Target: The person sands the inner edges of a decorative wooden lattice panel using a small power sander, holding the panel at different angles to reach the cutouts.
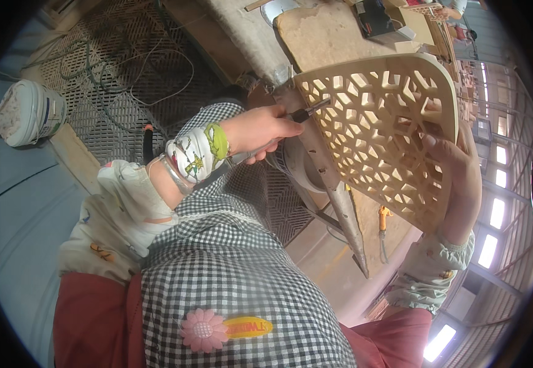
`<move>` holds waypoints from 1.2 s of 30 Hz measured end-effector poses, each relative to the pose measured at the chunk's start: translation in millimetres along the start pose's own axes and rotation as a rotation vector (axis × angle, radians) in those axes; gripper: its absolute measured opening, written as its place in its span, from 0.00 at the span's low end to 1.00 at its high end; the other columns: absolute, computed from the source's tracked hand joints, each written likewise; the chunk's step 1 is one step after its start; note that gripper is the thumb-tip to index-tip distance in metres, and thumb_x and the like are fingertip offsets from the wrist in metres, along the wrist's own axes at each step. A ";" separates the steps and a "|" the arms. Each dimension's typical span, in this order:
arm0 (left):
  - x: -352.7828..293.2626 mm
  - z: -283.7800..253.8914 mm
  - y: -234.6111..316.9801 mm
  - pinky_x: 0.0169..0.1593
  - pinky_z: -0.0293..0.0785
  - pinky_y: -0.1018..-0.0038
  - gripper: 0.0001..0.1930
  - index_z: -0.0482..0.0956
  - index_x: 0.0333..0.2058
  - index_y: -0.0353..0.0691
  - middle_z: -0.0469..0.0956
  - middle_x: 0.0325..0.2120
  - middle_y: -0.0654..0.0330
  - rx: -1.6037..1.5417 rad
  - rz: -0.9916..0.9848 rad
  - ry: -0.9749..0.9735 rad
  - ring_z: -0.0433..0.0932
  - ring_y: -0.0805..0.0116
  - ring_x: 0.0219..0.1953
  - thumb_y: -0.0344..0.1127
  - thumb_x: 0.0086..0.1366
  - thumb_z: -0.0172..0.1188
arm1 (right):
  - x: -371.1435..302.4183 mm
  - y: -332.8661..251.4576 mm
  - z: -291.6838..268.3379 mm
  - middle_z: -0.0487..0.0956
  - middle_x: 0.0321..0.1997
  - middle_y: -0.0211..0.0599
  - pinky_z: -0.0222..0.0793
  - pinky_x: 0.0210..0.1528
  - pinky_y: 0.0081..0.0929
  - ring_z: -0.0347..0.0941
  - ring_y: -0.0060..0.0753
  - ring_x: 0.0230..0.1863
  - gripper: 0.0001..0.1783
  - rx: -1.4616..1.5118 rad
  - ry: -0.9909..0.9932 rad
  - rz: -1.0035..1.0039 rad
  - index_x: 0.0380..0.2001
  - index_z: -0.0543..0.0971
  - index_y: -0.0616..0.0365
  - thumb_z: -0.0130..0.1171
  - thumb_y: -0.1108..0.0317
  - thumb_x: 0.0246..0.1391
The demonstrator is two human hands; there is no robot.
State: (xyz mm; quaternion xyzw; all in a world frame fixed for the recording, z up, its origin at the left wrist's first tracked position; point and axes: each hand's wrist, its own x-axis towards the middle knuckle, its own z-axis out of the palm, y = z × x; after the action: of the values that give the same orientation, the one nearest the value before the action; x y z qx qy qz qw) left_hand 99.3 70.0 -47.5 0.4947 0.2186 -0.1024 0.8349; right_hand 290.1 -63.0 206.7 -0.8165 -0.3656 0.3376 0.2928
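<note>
My left hand (pixel 261 130) is closed around a slim, pencil-shaped rotary tool (pixel 302 115) with a dark collar and a thin metal tip. The tip reaches the left part of a pale wooden lattice panel (pixel 377 122); whether it touches the wood I cannot tell. Angular cut-outs fill the panel inside a smooth curved rim. My right hand (pixel 461 172) grips the panel's right edge, thumb on the lattice face and fingers behind, mostly hidden. The panel is held tilted, its left edge near a worn bench edge (pixel 324 162).
A wooden board (pixel 315 30) and a dark box (pixel 374 21) lie on the bench beyond. An orange air gun (pixel 383 218) hangs at the right. Left are a white bucket (pixel 48 113), slatted flooring (pixel 100 43) and loose cables (pixel 134 92). Another person (pixel 453 9) shows far right.
</note>
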 end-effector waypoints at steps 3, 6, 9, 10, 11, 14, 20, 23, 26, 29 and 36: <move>-5.3 -9.7 0.7 0.16 0.68 0.77 0.20 0.71 0.50 0.40 0.69 0.20 0.67 -0.046 -0.059 -0.060 0.69 0.78 0.15 0.51 0.76 0.58 | -0.7 -4.9 11.0 0.84 0.52 0.47 0.75 0.55 0.30 0.81 0.34 0.49 0.36 -0.001 0.087 0.052 0.62 0.76 0.70 0.69 0.64 0.49; -12.0 -11.9 5.8 0.18 0.70 0.75 0.21 0.71 0.52 0.38 0.69 0.19 0.66 0.125 -0.021 -0.064 0.69 0.77 0.14 0.50 0.75 0.58 | -5.9 -6.5 15.5 0.84 0.52 0.49 0.77 0.57 0.32 0.82 0.37 0.50 0.36 0.024 0.169 0.083 0.62 0.76 0.69 0.68 0.65 0.49; -21.2 -13.5 14.6 0.19 0.71 0.74 0.23 0.71 0.52 0.34 0.73 0.21 0.63 0.283 -0.001 -0.035 0.71 0.74 0.14 0.50 0.73 0.58 | -10.2 -13.1 32.9 0.83 0.54 0.52 0.79 0.59 0.35 0.83 0.42 0.52 0.37 0.135 0.285 0.105 0.61 0.75 0.69 0.69 0.65 0.47; -25.2 -13.7 20.5 0.19 0.72 0.74 0.23 0.71 0.51 0.33 0.74 0.22 0.62 0.333 -0.006 -0.021 0.72 0.73 0.14 0.50 0.73 0.58 | -11.4 -16.1 41.0 0.83 0.54 0.53 0.80 0.60 0.37 0.84 0.44 0.53 0.37 0.187 0.338 0.116 0.61 0.75 0.69 0.69 0.66 0.47; -25.9 -13.8 23.1 0.19 0.72 0.74 0.23 0.71 0.51 0.33 0.75 0.23 0.61 0.384 -0.010 -0.009 0.72 0.73 0.14 0.49 0.73 0.58 | -10.8 -14.7 44.3 0.83 0.54 0.54 0.82 0.59 0.39 0.84 0.45 0.53 0.36 0.172 0.338 0.096 0.61 0.75 0.69 0.66 0.65 0.48; -13.8 -14.5 20.5 0.20 0.73 0.72 0.24 0.71 0.51 0.31 0.77 0.25 0.59 0.398 0.028 -0.006 0.75 0.71 0.15 0.50 0.73 0.58 | -8.5 -11.3 46.9 0.82 0.55 0.57 0.86 0.56 0.45 0.84 0.50 0.53 0.36 0.116 0.312 0.046 0.62 0.75 0.69 0.61 0.63 0.50; -9.6 -13.6 30.9 0.20 0.73 0.71 0.26 0.70 0.52 0.31 0.75 0.21 0.60 0.370 0.009 -0.014 0.74 0.70 0.15 0.52 0.73 0.57 | 0.7 2.0 26.5 0.82 0.56 0.60 0.87 0.56 0.46 0.85 0.52 0.54 0.36 0.099 0.157 -0.019 0.61 0.76 0.71 0.62 0.64 0.48; -14.6 -14.9 29.9 0.20 0.73 0.72 0.24 0.70 0.50 0.32 0.73 0.19 0.62 0.382 -0.025 -0.041 0.73 0.70 0.15 0.52 0.74 0.57 | -2.2 -2.1 24.1 0.83 0.56 0.59 0.86 0.56 0.47 0.85 0.52 0.54 0.35 0.089 0.124 -0.004 0.60 0.76 0.70 0.62 0.64 0.48; -4.3 -12.3 30.4 0.21 0.73 0.71 0.22 0.70 0.47 0.34 0.73 0.19 0.62 0.383 -0.039 -0.034 0.73 0.70 0.15 0.51 0.74 0.57 | -3.3 -4.3 23.6 0.83 0.55 0.56 0.85 0.57 0.45 0.84 0.49 0.54 0.34 0.078 0.112 0.015 0.60 0.76 0.69 0.61 0.63 0.49; -2.9 -5.1 25.7 0.21 0.73 0.71 0.23 0.70 0.48 0.33 0.75 0.21 0.60 0.423 0.009 0.061 0.74 0.71 0.15 0.51 0.74 0.57 | 0.8 3.6 16.4 0.84 0.54 0.52 0.83 0.55 0.40 0.83 0.44 0.53 0.34 0.045 0.068 -0.006 0.61 0.77 0.66 0.61 0.61 0.51; -30.6 -10.1 -33.5 0.31 0.79 0.62 0.26 0.71 0.51 0.31 0.82 0.29 0.51 0.637 0.133 0.239 0.82 0.55 0.24 0.51 0.71 0.60 | -6.3 -10.1 18.4 0.84 0.54 0.49 0.77 0.61 0.39 0.82 0.45 0.56 0.36 0.109 0.165 0.084 0.61 0.76 0.68 0.72 0.65 0.49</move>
State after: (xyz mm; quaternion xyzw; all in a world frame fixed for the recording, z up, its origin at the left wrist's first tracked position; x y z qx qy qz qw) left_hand 56.6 61.0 -63.6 0.7523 0.2390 -0.0524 0.6117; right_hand 268.8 -58.1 205.1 -0.8390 -0.2868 0.3006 0.3515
